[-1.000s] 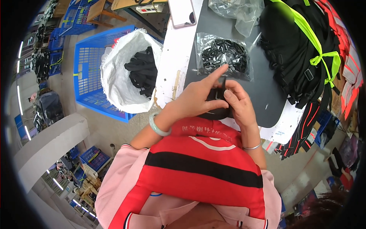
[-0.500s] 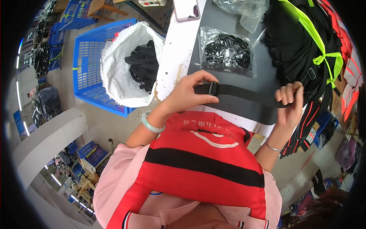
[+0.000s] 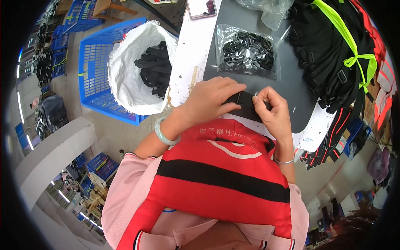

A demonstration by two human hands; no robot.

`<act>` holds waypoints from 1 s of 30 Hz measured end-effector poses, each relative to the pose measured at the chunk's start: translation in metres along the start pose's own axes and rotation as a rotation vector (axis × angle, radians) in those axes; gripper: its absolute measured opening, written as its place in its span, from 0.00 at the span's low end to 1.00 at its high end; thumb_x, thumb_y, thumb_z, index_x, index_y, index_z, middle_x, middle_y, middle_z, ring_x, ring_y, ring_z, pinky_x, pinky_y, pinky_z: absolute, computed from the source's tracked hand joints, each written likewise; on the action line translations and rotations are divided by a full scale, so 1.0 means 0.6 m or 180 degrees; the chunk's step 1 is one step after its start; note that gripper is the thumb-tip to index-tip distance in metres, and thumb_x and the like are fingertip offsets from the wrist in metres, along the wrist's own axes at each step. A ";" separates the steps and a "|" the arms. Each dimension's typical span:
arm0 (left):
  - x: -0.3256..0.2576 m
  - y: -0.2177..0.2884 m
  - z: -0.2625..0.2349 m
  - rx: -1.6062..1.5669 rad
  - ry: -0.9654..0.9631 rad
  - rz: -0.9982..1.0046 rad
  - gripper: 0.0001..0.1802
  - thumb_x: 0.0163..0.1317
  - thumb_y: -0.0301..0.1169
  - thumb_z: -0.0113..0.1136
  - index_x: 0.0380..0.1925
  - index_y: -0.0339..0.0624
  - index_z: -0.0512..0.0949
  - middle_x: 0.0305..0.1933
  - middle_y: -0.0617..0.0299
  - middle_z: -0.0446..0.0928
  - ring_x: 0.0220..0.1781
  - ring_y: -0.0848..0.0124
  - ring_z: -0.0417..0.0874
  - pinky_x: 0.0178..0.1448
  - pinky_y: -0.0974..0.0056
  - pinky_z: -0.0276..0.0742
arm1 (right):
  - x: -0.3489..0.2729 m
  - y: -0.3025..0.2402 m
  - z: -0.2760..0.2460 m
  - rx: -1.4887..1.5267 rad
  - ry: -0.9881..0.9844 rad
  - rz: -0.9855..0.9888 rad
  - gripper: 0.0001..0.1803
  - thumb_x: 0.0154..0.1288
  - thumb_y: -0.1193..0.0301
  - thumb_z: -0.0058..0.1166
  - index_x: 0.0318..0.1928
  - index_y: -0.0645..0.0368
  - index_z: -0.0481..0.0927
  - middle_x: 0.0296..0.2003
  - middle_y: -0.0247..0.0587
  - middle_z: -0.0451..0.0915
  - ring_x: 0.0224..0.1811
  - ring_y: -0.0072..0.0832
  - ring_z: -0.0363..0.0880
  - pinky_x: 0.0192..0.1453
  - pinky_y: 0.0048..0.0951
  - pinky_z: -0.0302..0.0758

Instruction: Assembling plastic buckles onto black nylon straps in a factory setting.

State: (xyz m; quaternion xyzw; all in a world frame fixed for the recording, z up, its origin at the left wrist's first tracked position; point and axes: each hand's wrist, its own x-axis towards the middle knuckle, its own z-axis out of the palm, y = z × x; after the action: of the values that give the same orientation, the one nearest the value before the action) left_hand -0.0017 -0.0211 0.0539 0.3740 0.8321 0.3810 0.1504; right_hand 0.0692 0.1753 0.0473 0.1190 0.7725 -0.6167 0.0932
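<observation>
A black webbing strap lies low over the dark table mat, stretched between my two hands. My left hand pinches it near a black slide buckle, thumb and forefinger on either side. Thumb and curled fingers of my right hand close on the strap just right of the buckle. The palms hide parts of the strap, and its loose end cannot be made out. Beyond my hands lies a clear plastic bag full of small black buckles.
Black straps with buckles, a large bundle tied with a neon yellow ribbon, fill the table's right side. A phone lies at the far edge. Left of the table, a white sack of black straps sits in a blue crate.
My right hand has come left, close to my left hand, and the stretched strap between them is now short. The left hand has stayed near the buckle, its fingers reaching further over it.
</observation>
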 end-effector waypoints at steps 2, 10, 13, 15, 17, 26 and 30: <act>-0.002 -0.005 -0.002 -0.0204 -0.0009 -0.0040 0.24 0.45 0.28 0.69 0.46 0.41 0.78 0.41 0.56 0.79 0.41 0.60 0.80 0.43 0.65 0.76 | -0.003 0.011 -0.012 0.0435 -0.0096 0.0171 0.09 0.62 0.73 0.55 0.26 0.60 0.71 0.17 0.20 0.63 0.21 0.11 0.57 0.24 0.18 0.56; -0.021 -0.023 -0.023 -0.1036 -0.0409 -0.0744 0.23 0.47 0.27 0.70 0.46 0.40 0.77 0.42 0.59 0.78 0.41 0.67 0.80 0.45 0.68 0.74 | -0.023 0.026 -0.129 0.1699 0.0872 0.0435 0.09 0.67 0.69 0.51 0.27 0.52 0.72 0.19 0.15 0.59 0.18 0.04 0.50 0.19 0.11 0.46; -0.013 -0.015 -0.014 -0.0945 -0.0359 -0.0676 0.23 0.47 0.27 0.70 0.46 0.41 0.78 0.42 0.58 0.78 0.41 0.66 0.80 0.45 0.67 0.74 | -0.013 0.005 -0.091 0.1074 0.0560 0.0420 0.09 0.66 0.71 0.52 0.28 0.54 0.72 0.19 0.16 0.61 0.20 0.05 0.53 0.21 0.13 0.48; -0.007 -0.013 -0.008 -0.0653 -0.0127 -0.0366 0.24 0.46 0.28 0.70 0.47 0.42 0.78 0.40 0.58 0.78 0.40 0.65 0.80 0.43 0.67 0.75 | -0.006 0.012 -0.054 0.0759 0.0055 0.0297 0.09 0.65 0.72 0.53 0.27 0.56 0.71 0.19 0.16 0.61 0.21 0.06 0.53 0.23 0.14 0.49; -0.001 -0.007 -0.006 -0.0532 -0.0056 -0.0283 0.25 0.45 0.28 0.70 0.47 0.42 0.78 0.40 0.58 0.78 0.39 0.64 0.80 0.42 0.67 0.75 | 0.000 0.013 -0.016 0.0887 -0.0092 0.0135 0.09 0.65 0.73 0.53 0.27 0.58 0.71 0.18 0.16 0.59 0.22 0.07 0.53 0.23 0.16 0.49; 0.002 0.002 -0.007 -0.0333 -0.0141 0.0237 0.26 0.44 0.31 0.71 0.48 0.45 0.77 0.39 0.61 0.78 0.37 0.65 0.80 0.38 0.66 0.76 | -0.002 0.009 0.009 0.1126 -0.0776 0.0569 0.08 0.64 0.75 0.52 0.29 0.60 0.69 0.21 0.23 0.69 0.23 0.08 0.61 0.24 0.16 0.58; 0.001 -0.004 0.013 -0.2615 0.0276 -0.0913 0.25 0.49 0.23 0.68 0.47 0.41 0.70 0.42 0.61 0.75 0.43 0.74 0.77 0.46 0.70 0.74 | 0.007 0.007 0.025 0.1570 -0.0535 0.0100 0.11 0.59 0.75 0.58 0.41 0.60 0.72 0.30 0.29 0.75 0.29 0.11 0.69 0.30 0.15 0.66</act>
State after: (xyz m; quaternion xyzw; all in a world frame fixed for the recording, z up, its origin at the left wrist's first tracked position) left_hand 0.0007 -0.0178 0.0468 0.1475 0.6605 0.6710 0.3030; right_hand 0.0664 0.1619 0.0388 0.0984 0.5863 -0.7927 0.1347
